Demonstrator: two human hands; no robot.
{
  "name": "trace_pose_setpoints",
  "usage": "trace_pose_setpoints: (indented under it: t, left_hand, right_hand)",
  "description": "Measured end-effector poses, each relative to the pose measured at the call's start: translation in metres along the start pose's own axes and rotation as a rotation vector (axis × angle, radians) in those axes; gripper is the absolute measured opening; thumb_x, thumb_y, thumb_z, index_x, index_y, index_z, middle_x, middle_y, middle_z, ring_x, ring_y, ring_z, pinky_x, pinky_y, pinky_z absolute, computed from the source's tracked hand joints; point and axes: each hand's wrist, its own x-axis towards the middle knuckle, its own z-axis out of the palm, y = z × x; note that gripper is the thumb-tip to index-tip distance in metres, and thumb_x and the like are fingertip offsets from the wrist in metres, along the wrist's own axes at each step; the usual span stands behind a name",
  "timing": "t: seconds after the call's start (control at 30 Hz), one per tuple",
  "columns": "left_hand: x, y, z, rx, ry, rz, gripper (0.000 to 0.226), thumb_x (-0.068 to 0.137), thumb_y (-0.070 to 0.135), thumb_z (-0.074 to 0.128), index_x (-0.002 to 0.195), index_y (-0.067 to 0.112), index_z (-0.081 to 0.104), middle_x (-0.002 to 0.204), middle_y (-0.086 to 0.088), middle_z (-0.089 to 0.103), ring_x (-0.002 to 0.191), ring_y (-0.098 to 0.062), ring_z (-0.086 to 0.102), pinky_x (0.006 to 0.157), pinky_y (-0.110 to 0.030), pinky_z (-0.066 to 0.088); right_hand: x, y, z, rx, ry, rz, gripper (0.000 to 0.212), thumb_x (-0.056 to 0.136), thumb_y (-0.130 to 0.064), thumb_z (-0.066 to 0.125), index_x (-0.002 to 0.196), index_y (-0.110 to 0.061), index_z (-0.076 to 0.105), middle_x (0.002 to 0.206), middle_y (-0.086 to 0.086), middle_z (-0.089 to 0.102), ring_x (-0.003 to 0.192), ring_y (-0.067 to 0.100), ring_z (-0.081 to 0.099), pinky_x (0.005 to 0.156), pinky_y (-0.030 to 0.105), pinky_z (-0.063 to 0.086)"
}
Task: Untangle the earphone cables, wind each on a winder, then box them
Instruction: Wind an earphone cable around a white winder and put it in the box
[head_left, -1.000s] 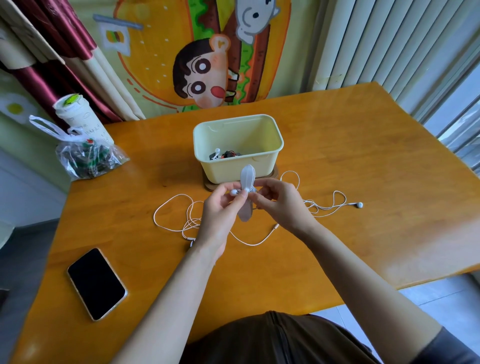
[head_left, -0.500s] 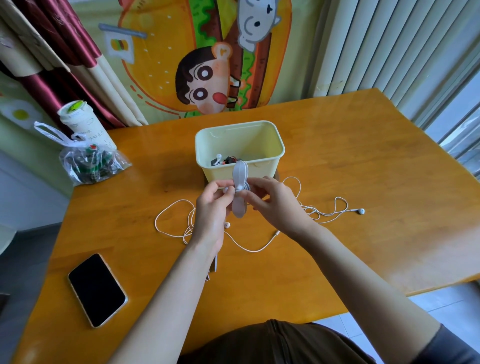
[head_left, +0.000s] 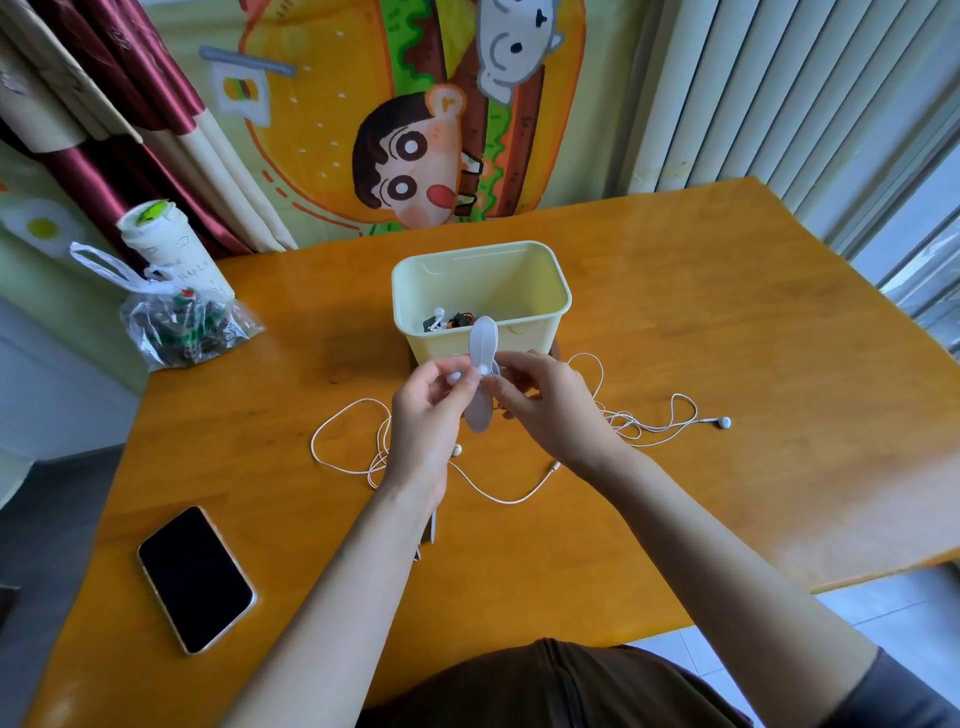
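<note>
Winder (head_left: 481, 364): flat, smooth, pale lilac-grey plastic, elongated with rounded ends and a narrow waist. It is held upright in the air just in front of the box (head_left: 535, 338), above the tabletop (head_left: 727, 364). Left hand (head_left: 423, 421): thumb and forefinger closed in a pinch at the winder's waist, with a small white bud showing at the fingertips. Right hand (head_left: 550, 410): fingers curled and pinching the same waist from the other side. Whether any cable is already round the waist cannot be told. Earphone cable (head_left: 511, 502): thin, white, glossy. It lies slack on the tabletop under both hands in loose loops, with a tangle to the right ending in one earbud (head_left: 722, 422). A second earbud (head_left: 457, 450) lies beside the left wrist. The box is pale yellow plastic, rectangular with rounded corners, open-topped and matte. Inside it lies a small heap of dark, red and white earphone parts (head_left: 449, 322). The tabletop is orange-varnished wood with a visible grain and a soft sheen. At near left a phone (head_left: 196, 579) lies with its black screen up. At far left are a crinkled clear plastic bag (head_left: 187, 332) and a white paper cup (head_left: 171, 254). Behind them hang a maroon satin curtain (head_left: 130, 104), a cartoon burger cloth (head_left: 415, 130) and white ribbed blinds (head_left: 779, 88).
</note>
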Motion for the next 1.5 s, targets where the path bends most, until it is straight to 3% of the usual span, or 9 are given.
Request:
trace_pose_setpoints:
  t: [0.23, 0.37, 0.5, 0.67, 1.0, 1.1, 1.3, 1.4, 1.5]
  left_hand:
    - [-0.003, 0.0, -0.001, -0.028, 0.048, -0.034, 0.01, 0.095, 0.013, 0.056, 0.096, 0.021, 0.062, 0.093, 0.003, 0.072, 0.101, -0.021, 0.064, 0.082, -0.037, 0.045]
    - [-0.003, 0.001, -0.001, -0.05, 0.045, -0.03, 0.009, 0.094, 0.014, 0.057, 0.098, 0.019, 0.064, 0.092, -0.001, 0.071, 0.094, -0.017, 0.065, 0.089, -0.038, 0.048]
    - [-0.002, 0.0, -0.002, -0.057, 0.063, -0.026, 0.009, 0.093, 0.016, 0.059, 0.093, 0.022, 0.066, 0.092, -0.005, 0.069, 0.094, -0.023, 0.061, 0.082, -0.04, 0.044]
    - [-0.002, 0.004, -0.003, -0.076, 0.049, -0.016, 0.012, 0.093, 0.008, 0.057, 0.095, 0.016, 0.065, 0.094, -0.005, 0.068, 0.093, -0.017, 0.062, 0.088, -0.032, 0.05]
    - [0.002, 0.002, -0.008, -0.062, 0.038, -0.062, 0.014, 0.092, 0.002, 0.057, 0.089, 0.013, 0.066, 0.097, 0.0, 0.069, 0.099, -0.021, 0.063, 0.094, -0.037, 0.049]
    - [0.002, 0.001, -0.009, -0.084, 0.036, -0.061, 0.013, 0.092, 0.006, 0.057, 0.094, 0.014, 0.067, 0.102, -0.004, 0.07, 0.103, -0.02, 0.064, 0.094, -0.034, 0.05]
    - [0.001, -0.001, -0.006, -0.106, 0.051, -0.02, 0.012, 0.094, 0.01, 0.057, 0.097, 0.017, 0.066, 0.095, 0.001, 0.071, 0.102, -0.019, 0.065, 0.092, -0.032, 0.05]
    - [0.0, -0.003, -0.006, -0.078, 0.041, -0.022, 0.013, 0.095, 0.013, 0.056, 0.097, 0.022, 0.066, 0.1, -0.002, 0.071, 0.106, -0.022, 0.064, 0.094, -0.036, 0.049]
    - [0.001, -0.005, -0.005, -0.04, 0.039, -0.014, 0.017, 0.095, 0.012, 0.055, 0.094, 0.025, 0.066, 0.095, 0.003, 0.071, 0.101, -0.019, 0.063, 0.084, -0.033, 0.048]
  right_hand:
    - [0.002, -0.006, 0.0, -0.062, -0.05, -0.025, 0.012, 0.095, -0.028, 0.053, 0.092, -0.025, 0.065, 0.075, -0.005, 0.052, 0.071, 0.015, 0.056, 0.06, 0.024, 0.043]
    - [0.003, -0.008, 0.0, -0.052, -0.044, -0.008, 0.018, 0.095, -0.026, 0.053, 0.101, -0.016, 0.066, 0.08, 0.001, 0.058, 0.075, 0.021, 0.061, 0.064, 0.028, 0.049]
    - [0.005, -0.01, -0.003, -0.03, -0.035, -0.024, 0.016, 0.093, -0.024, 0.056, 0.079, -0.02, 0.061, 0.071, 0.011, 0.064, 0.068, 0.028, 0.061, 0.063, 0.041, 0.05]
    - [0.009, -0.007, -0.003, -0.056, -0.04, -0.01, 0.025, 0.091, -0.022, 0.056, 0.076, -0.004, 0.064, 0.066, 0.013, 0.063, 0.066, 0.032, 0.06, 0.061, 0.044, 0.049]
    - [0.005, -0.005, 0.003, 0.009, -0.069, 0.045, 0.021, 0.092, -0.016, 0.057, 0.083, 0.0, 0.067, 0.071, 0.007, 0.067, 0.062, 0.015, 0.062, 0.061, 0.03, 0.051]
    - [0.002, -0.005, 0.007, 0.031, -0.033, 0.039, 0.018, 0.093, -0.017, 0.057, 0.085, -0.004, 0.067, 0.073, 0.006, 0.067, 0.062, 0.009, 0.06, 0.059, 0.019, 0.049]
    - [-0.002, -0.007, 0.008, 0.017, -0.029, 0.003, 0.01, 0.094, -0.018, 0.056, 0.09, -0.012, 0.063, 0.076, 0.003, 0.061, 0.067, 0.014, 0.06, 0.058, 0.011, 0.043]
    - [0.0, -0.005, 0.007, 0.004, -0.034, -0.001, 0.01, 0.094, -0.017, 0.055, 0.094, -0.012, 0.064, 0.077, 0.002, 0.061, 0.069, 0.016, 0.062, 0.061, 0.016, 0.047]
    - [0.001, -0.002, 0.005, -0.015, -0.008, 0.035, 0.014, 0.093, -0.017, 0.056, 0.093, -0.011, 0.068, 0.074, 0.004, 0.066, 0.069, 0.019, 0.063, 0.067, 0.032, 0.05]
